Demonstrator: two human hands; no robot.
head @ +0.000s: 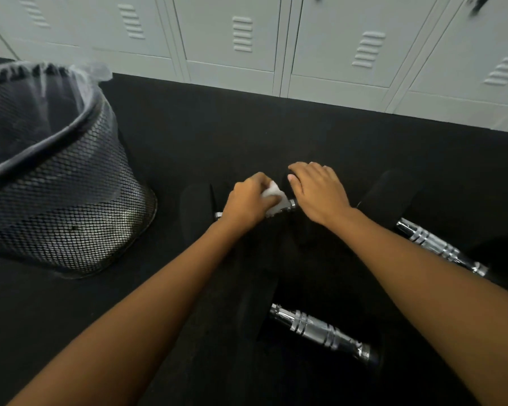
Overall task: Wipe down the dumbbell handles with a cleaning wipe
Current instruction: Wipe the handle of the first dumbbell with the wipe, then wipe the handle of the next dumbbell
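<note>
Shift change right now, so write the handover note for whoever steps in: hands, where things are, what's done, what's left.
Left hand: grips the white wipe against the far dumbbell's handle.
Right hand: rests open on that dumbbell's right head, apparently steadying it.
Things: the right dumbbell and the near dumbbell lie untouched on the black floor; a lined mesh bin stands at left.
Done: the far handle is being wiped; whether the other two are clean cannot be told.
Left: finish this handle, probably wipe the other two, then bin the wipe.

One head-worn wide-angle camera looks forward and down, close over the floor [217, 127]
</note>
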